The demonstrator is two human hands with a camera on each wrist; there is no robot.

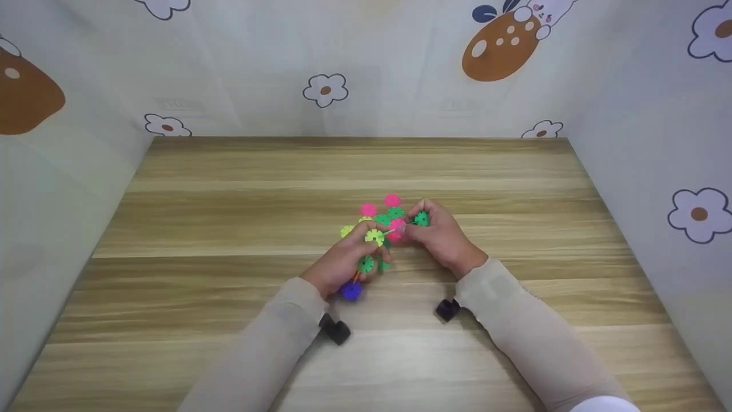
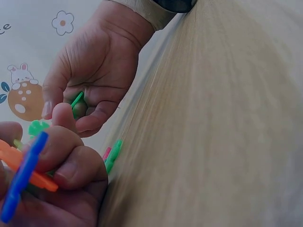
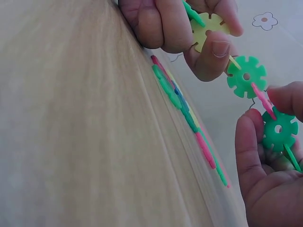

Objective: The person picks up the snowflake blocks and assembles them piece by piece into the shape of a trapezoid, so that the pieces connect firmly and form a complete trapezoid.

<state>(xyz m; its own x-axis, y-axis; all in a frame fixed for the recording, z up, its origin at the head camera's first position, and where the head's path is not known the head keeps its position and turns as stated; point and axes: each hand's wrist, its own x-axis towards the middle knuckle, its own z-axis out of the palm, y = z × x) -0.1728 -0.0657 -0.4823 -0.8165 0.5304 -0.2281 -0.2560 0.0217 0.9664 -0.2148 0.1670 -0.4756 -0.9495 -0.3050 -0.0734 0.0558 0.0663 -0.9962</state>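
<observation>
A chain of notched plastic discs stretches between the two hands above the table. My left hand (image 1: 340,260) pinches a yellow disc (image 3: 208,32) of it between thumb and fingers. A green disc (image 1: 366,264), an orange disc (image 2: 23,165) and a blue disc (image 1: 351,290) trail from the same hand. My right hand (image 1: 449,239) grips the other end, at a green disc (image 3: 279,131) joined to a pink disc (image 3: 263,100). Another green disc (image 3: 247,76) hangs in the span between the hands. Fingers partly hide some joints.
Several loose discs lie flat just beyond the hands, among them a pink disc (image 1: 392,199), a green disc (image 1: 396,212) and a yellow disc (image 1: 346,231). The wooden table (image 1: 229,200) meets a patterned curtain (image 1: 389,68) at the back and sides.
</observation>
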